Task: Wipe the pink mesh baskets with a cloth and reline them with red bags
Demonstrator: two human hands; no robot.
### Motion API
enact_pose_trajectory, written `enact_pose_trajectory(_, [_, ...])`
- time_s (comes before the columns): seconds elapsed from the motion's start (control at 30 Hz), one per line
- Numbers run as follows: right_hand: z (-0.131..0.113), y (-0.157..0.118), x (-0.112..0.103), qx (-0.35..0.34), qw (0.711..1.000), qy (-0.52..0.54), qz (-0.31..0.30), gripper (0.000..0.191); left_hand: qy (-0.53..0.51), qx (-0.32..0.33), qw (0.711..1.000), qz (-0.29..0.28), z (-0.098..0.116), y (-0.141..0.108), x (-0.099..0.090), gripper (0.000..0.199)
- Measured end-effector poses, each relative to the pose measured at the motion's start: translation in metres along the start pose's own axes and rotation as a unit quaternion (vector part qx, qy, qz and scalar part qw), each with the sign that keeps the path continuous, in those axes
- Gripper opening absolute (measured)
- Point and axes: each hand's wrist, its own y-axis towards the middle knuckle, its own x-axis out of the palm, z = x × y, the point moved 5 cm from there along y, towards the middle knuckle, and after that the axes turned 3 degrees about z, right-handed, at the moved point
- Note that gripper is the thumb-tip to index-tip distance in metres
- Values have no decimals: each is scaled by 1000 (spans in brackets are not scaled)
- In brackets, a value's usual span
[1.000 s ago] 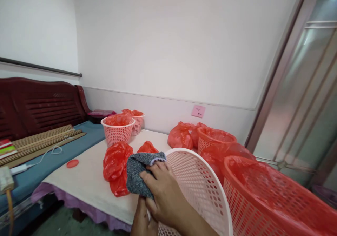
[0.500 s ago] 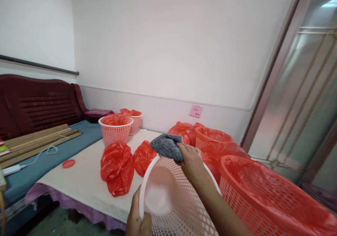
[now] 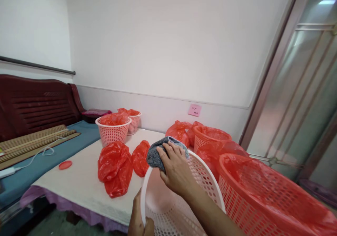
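A white perforated plastic basket (image 3: 207,171) is tilted with its mouth toward me, at the bottom middle. My left hand (image 3: 139,216) grips its rim on the left side, thumb on the inside. My right hand (image 3: 175,166) presses a grey cloth (image 3: 155,155) onto the far part of the rim, its fingers spread over the cloth. Just beyond, two crumpled red plastic bags (image 3: 115,169) lie on the covered table.
Two white baskets lined with red bags (image 3: 113,132) stand at the back left. Red baskets (image 3: 244,194) with red liners crowd the right side. A small red lid (image 3: 65,164) lies on the tablecloth (image 3: 81,190). A wooden bench (image 3: 39,106) is at far left.
My right hand has slid over the cloth and leftward along the rim, now lying more on top of it. My left hand keeps its hold. The view has shifted slightly.
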Motion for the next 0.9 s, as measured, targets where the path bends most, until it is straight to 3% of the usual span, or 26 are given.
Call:
enact_pose_trajectory(0.1, [-8,7,5,-49,999,5,-2,50,-17,-16,1000,12,8,-4,3,68])
enact_pose_trajectory(0.2, [0,15,12,-32,999,-24,-1,34,-81,-102,990,44,15,-6,1,65])
enact_pose_trajectory(0.3, [24,17,14,34,998,-52,1,32,-154,-167,971,80,15,-5,-5,62])
enact_pose_trajectory(0.43, [59,2,6,127,989,-77,6,37,-193,-198,954,118,2,2,-15,64])
enact_pose_trajectory(0.53, [80,-25,-3,210,974,-80,-4,41,-201,-204,947,147,-3,5,-22,66])
enact_pose_trajectory(0.67, [95,-73,-7,327,945,-4,-28,42,-218,-230,935,160,2,-1,-22,67])
enact_pose_trajectory(0.77, [102,-101,-8,352,936,33,-5,46,-206,-236,943,111,7,-4,-20,64])
enact_pose_trajectory(0.9, [111,-110,-13,324,943,59,53,46,-111,-178,975,-68,16,10,-25,52])
